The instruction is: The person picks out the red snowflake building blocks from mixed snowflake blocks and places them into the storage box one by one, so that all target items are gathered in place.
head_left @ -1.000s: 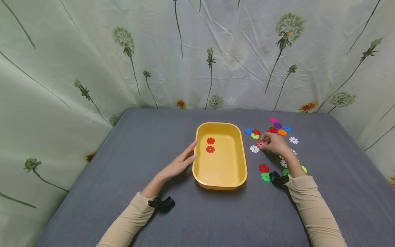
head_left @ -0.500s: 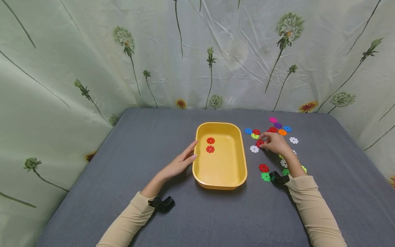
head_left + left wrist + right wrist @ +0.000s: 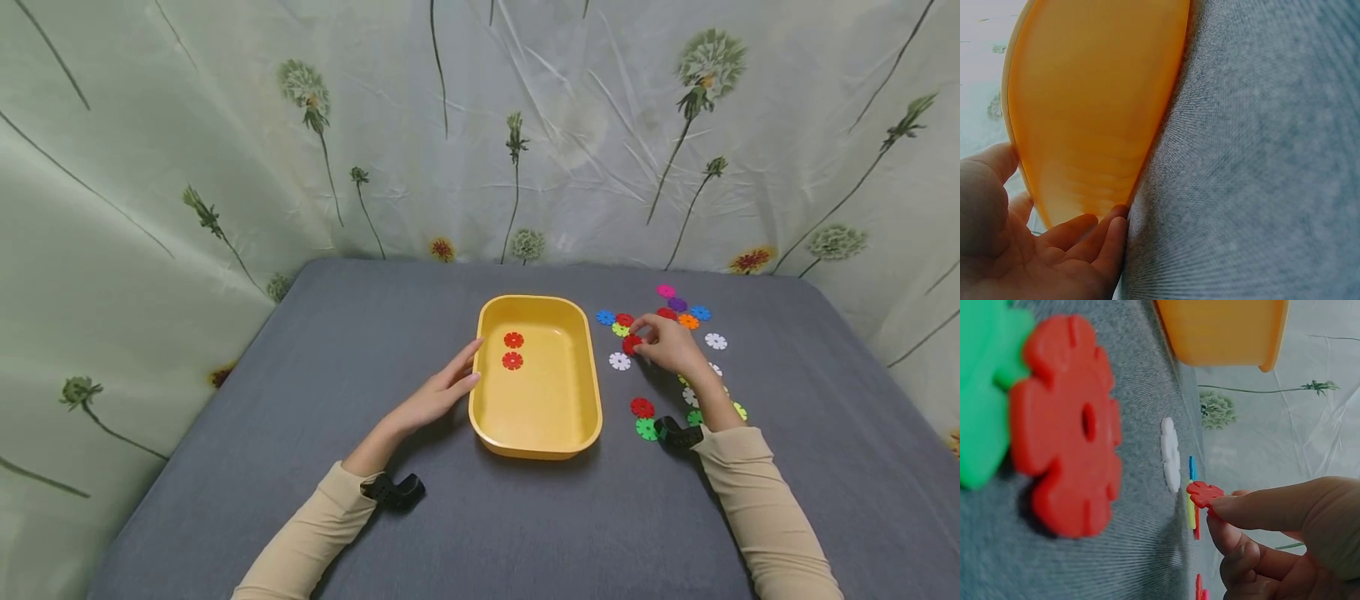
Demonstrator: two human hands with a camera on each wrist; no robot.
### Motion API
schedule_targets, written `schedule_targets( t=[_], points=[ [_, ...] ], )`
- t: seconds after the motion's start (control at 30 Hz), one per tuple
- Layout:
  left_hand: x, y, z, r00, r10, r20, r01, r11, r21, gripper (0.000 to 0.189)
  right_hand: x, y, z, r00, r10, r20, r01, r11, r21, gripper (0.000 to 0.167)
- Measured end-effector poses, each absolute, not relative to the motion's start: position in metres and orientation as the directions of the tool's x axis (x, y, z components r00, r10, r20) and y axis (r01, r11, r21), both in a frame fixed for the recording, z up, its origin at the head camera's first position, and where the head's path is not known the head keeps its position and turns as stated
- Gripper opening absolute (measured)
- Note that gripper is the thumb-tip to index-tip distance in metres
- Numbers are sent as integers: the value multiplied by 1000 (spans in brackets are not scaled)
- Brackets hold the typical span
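Note:
My right hand (image 3: 670,346) pinches a red flower-shaped plastic disc (image 3: 1204,493) between thumb and fingertips. In the right wrist view this disc stands clear of the grey cloth. Close by lie a white disc (image 3: 619,361), a yellow-green disc (image 3: 621,330) and another red disc (image 3: 624,320). My left hand (image 3: 433,396) rests against the left side of a yellow plastic tub (image 3: 535,454), its fingers touching the outer wall in the left wrist view (image 3: 1085,250). Two red discs (image 3: 513,361) lie flat inside the tub, one behind the other.
Right of the tub, several more discs are scattered, among them a pink disc (image 3: 666,291), an orange disc (image 3: 687,321) and a green disc (image 3: 647,429) touching a red one. A flower-printed curtain (image 3: 450,125) hangs behind the grey cloth-covered table (image 3: 525,533).
The pinched red disc has tilted and come up slightly in my right hand's fingers. My left hand keeps its place at the tub, and the head view has shifted a little.

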State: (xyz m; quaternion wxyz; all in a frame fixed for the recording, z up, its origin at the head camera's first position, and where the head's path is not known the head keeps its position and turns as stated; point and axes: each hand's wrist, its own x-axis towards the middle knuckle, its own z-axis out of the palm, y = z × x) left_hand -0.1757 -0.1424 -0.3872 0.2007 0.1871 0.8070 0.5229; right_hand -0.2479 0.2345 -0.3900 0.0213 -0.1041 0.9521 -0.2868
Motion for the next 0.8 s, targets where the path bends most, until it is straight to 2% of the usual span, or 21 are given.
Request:
schedule_targets(
  t=[0.27,0.5,0.8],
  points=[
    [-174,-142,-389,-851,511,-120,98,379,920,60,-245,232,-386,-981,-190,45,-184,813,-552,22],
    [-189,-145,-421,-861,500,-90,120,374,920,60,-244,232,-384,-978,-177,107,-206,804,-558,23],
    [-189,-145,-420,-869,489,-72,138,381,914,59,-244,227,-381,-976,-141,164,-211,781,-588,22]
  ],
)
